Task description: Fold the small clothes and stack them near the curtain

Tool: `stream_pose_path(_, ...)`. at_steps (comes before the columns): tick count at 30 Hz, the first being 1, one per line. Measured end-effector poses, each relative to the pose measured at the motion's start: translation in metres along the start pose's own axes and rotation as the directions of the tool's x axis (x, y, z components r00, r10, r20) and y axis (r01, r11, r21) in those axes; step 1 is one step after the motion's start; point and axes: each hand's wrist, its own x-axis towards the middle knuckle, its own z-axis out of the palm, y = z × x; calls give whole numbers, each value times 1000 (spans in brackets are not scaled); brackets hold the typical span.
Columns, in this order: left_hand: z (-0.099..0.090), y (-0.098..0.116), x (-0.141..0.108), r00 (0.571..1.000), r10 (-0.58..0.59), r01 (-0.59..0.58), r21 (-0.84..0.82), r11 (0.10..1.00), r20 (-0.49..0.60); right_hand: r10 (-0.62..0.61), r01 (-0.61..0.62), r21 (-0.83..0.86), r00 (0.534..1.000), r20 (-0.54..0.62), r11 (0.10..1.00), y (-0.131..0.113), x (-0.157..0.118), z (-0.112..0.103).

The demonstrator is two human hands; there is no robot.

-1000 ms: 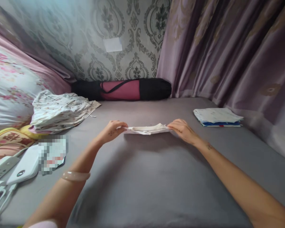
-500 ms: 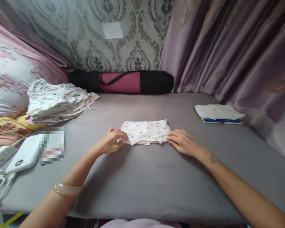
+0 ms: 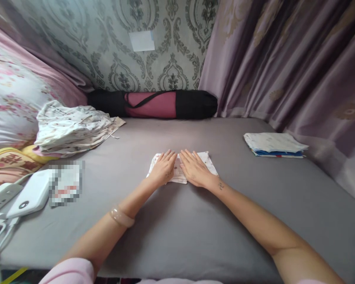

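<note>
A small folded white garment [image 3: 206, 159] with a scattered print lies flat on the grey sheet, in the middle of the head view. My left hand [image 3: 164, 166] rests flat on its left half, fingers stretched out and pointing away from me. On the right half lies my right hand [image 3: 194, 167], palm down with its fingers extended. The two hands are side by side with a narrow strip of cloth showing between them. Much of the garment is hidden under them, and which kind of garment it is cannot be made out.
A folded stack of cloth [image 3: 275, 144] sits at the right. On the left lie a loose pile of printed clothes [image 3: 73, 128], a white power bank [image 3: 32, 193] with cables and a power strip [image 3: 4, 195]. A long black and pink bag [image 3: 150, 104] lies along the wall.
Both hands have moved inward from the garment's left and right edges onto its top. Their fingers, bent at the edges before, are now stretched flat.
</note>
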Motion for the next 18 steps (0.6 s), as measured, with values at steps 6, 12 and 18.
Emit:
stream_pose_path(6,20,-8,-2,998,-62,61,12,998,22,4,-5,29,999,34,1000,-8,10,24)
stream_pose_path(12,27,-7,-2,993,-106,104,51,993,43,68,-71,81,997,47,994,-5,9,31)
stream_pose_path(18,20,-8,-8,985,-171,168,100,981,25,166,-174,90,982,84,981,10,1,26)
